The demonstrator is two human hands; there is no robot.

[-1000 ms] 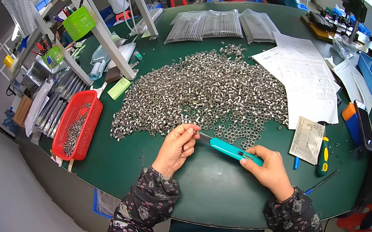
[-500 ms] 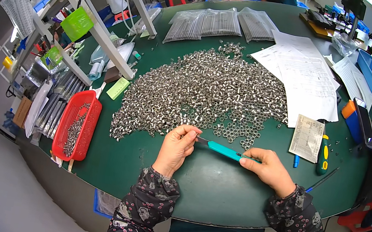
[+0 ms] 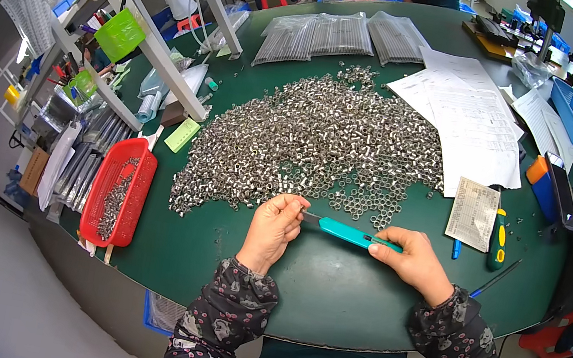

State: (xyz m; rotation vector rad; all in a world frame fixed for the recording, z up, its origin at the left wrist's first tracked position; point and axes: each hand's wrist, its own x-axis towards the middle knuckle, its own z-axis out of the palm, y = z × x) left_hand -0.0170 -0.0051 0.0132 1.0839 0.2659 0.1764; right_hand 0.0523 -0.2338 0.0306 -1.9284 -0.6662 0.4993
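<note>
My right hand (image 3: 412, 258) grips a teal utility knife (image 3: 344, 232), its thumb along the handle and its blade pointing left. My left hand (image 3: 273, 230) is closed in a pinch, thumb against forefinger, on a small metal ring (image 3: 302, 210) that the fingertips mostly hide. The blade's tip reaches to those fingertips; whether it sits inside the ring I cannot tell. Just beyond both hands, a broad heap of short metal rings (image 3: 309, 133) spreads over the green table (image 3: 328, 292), with a single layer of them at its near right side.
At the left edge stands a red basket (image 3: 141, 185) partly filled with small metal pieces. Papers (image 3: 469, 126), a printed card (image 3: 472, 214), a yellow-green screwdriver (image 3: 498, 241) and a pen (image 3: 496, 278) lie right. Bagged metal tubes (image 3: 340, 36) lie behind the heap. Other people sit farther back.
Both hands hold nearly the same place and grip. The knife has shifted and turned very slightly at the left fingertips.
</note>
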